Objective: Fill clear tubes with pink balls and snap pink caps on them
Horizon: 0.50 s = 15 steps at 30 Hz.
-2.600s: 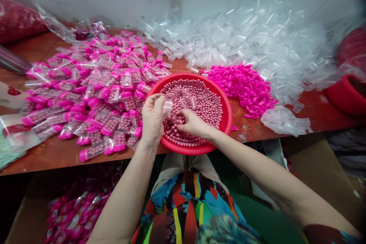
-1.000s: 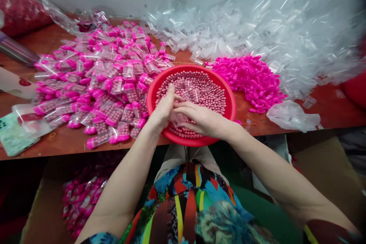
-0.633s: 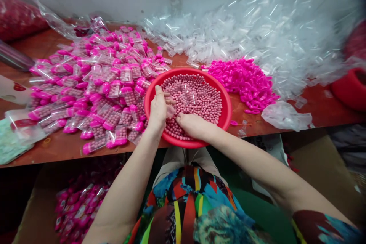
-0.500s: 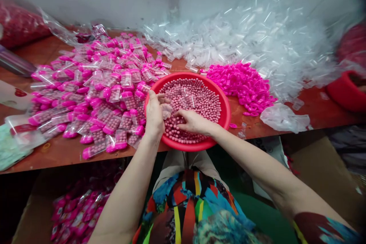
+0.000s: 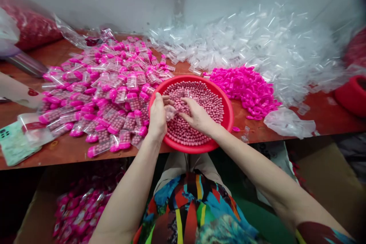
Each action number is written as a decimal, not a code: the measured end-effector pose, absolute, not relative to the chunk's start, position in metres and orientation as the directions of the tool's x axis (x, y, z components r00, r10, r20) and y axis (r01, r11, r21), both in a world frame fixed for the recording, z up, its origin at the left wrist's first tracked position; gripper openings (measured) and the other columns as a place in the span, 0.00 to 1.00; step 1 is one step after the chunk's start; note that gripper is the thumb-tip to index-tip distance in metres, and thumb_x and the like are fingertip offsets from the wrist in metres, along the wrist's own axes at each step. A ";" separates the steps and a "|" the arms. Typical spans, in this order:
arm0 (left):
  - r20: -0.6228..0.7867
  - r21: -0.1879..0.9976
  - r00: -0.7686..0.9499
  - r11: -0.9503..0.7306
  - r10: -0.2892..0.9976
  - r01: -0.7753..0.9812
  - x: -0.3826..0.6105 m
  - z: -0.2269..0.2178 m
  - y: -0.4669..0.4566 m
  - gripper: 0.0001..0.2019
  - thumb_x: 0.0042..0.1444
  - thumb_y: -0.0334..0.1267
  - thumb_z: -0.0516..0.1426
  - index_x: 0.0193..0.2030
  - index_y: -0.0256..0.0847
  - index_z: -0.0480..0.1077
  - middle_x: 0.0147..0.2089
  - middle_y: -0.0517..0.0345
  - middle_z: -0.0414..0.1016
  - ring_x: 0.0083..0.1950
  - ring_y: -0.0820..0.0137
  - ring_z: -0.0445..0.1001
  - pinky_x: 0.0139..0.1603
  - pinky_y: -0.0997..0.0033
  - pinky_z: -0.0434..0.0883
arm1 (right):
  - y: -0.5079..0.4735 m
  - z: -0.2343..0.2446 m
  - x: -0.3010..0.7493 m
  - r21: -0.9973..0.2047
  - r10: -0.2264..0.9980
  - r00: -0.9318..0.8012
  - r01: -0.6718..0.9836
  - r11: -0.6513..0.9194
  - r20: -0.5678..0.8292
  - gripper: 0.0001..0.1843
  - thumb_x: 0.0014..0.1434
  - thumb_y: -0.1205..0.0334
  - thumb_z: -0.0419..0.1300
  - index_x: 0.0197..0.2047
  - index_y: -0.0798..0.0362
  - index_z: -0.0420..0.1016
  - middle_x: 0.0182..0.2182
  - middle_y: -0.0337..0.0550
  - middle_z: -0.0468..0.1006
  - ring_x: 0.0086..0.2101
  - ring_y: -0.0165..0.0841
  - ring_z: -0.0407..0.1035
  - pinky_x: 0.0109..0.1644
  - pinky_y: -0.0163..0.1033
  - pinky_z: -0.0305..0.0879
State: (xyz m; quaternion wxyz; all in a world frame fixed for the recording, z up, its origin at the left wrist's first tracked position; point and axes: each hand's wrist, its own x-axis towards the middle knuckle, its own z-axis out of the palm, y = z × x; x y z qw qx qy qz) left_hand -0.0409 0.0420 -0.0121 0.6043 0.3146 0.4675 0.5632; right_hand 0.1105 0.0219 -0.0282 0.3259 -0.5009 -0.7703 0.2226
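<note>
My left hand [image 5: 158, 117] is at the left rim of a red bowl [image 5: 230, 119], fingers curled round a small clear plastic container [image 5: 170, 113]. The bowl holds many small pink beads [image 5: 197, 133]. Above them is my right hand [image 5: 198, 116], thumb and fingertips apart and pointing at the container; nothing shows between them. Another clear container [image 5: 188, 94] lies among the beads, beyond my right fingers. Left of the bowl spreads a heap of bead-filled clear containers with pink caps [image 5: 114, 95].
Loose pink caps [image 5: 246, 89] are heaped right of the bowl, before a large pile of clear containers [image 5: 243, 45] along the wall. A plastic bag [image 5: 288, 122] lies near the front edge. A phone [image 5: 18, 143] is at far left, another red bowl [image 5: 351, 97] at far right.
My right hand has risen slightly from the beads, its fingertips now further apart and beside the container. My left hand keeps its hold. The view has shifted slightly left.
</note>
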 end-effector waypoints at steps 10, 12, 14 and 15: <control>-0.189 0.911 0.128 0.223 0.974 -0.347 -0.044 -0.010 0.038 0.29 0.62 0.66 0.47 0.46 0.40 0.69 0.34 0.53 0.75 0.31 0.69 0.75 0.28 0.73 0.70 | -0.002 0.002 0.108 -0.834 0.968 -0.182 0.495 0.243 0.174 0.14 0.63 0.58 0.62 0.49 0.56 0.72 0.47 0.52 0.77 0.46 0.39 0.75 0.52 0.48 0.74; -0.053 0.956 0.129 0.088 0.990 -0.281 -0.043 -0.013 0.034 0.24 0.64 0.61 0.51 0.51 0.42 0.69 0.42 0.52 0.76 0.39 0.69 0.76 0.39 0.71 0.73 | -0.006 0.001 0.102 -0.940 0.993 -0.089 0.339 -0.041 -0.076 0.16 0.65 0.51 0.60 0.44 0.56 0.71 0.38 0.47 0.78 0.34 0.34 0.75 0.38 0.42 0.76; 0.025 0.983 0.128 -0.001 0.991 -0.184 -0.041 -0.012 0.029 0.23 0.64 0.59 0.52 0.54 0.44 0.70 0.48 0.51 0.75 0.47 0.68 0.75 0.49 0.69 0.72 | -0.010 0.002 0.092 -0.960 0.956 -0.126 0.132 -0.248 -0.264 0.17 0.67 0.50 0.57 0.49 0.55 0.68 0.34 0.43 0.78 0.27 0.30 0.73 0.30 0.37 0.73; 0.035 0.990 0.119 -0.018 0.992 -0.142 -0.039 -0.011 0.026 0.24 0.64 0.60 0.51 0.55 0.45 0.71 0.51 0.50 0.75 0.51 0.66 0.74 0.53 0.68 0.71 | -0.011 0.002 0.086 -0.955 0.945 -0.140 0.046 -0.293 -0.297 0.17 0.67 0.51 0.56 0.52 0.55 0.66 0.34 0.41 0.78 0.27 0.29 0.73 0.29 0.35 0.72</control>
